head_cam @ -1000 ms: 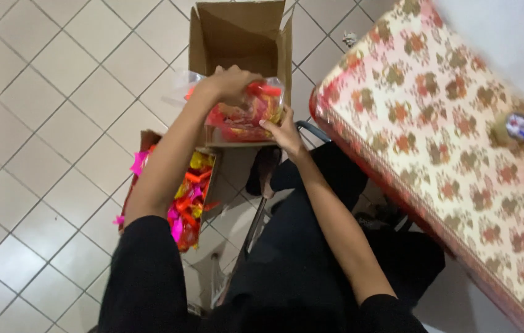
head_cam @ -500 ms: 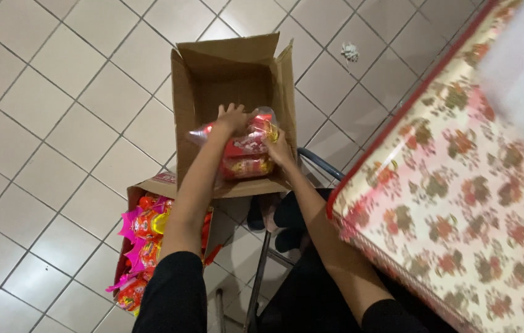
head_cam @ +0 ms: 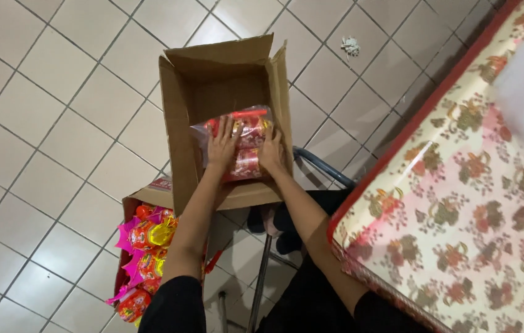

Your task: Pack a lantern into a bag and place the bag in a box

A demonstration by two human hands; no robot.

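An open brown cardboard box [head_cam: 178,117] stands on the tiled floor ahead of me. Inside it lies a clear plastic pack of red and orange packets [head_cam: 246,145]. My left hand [head_cam: 222,145] lies flat on the pack's left side, fingers spread. On the pack's right side rests my right hand [head_cam: 271,151], pressing against it. Both of my arms reach down into the box, and the pack sits low against the box's near wall.
A second, lower cardboard box [head_cam: 144,246] at my left holds several pink, yellow and red packets. A table with a floral cloth and red edge [head_cam: 459,209] fills the right. A metal chair frame [head_cam: 320,169] is below me. A crumpled scrap [head_cam: 351,46] lies on the floor.
My hands have carried the pack from above the box rim down into the box. The view has shifted, so the box sits nearer the middle.
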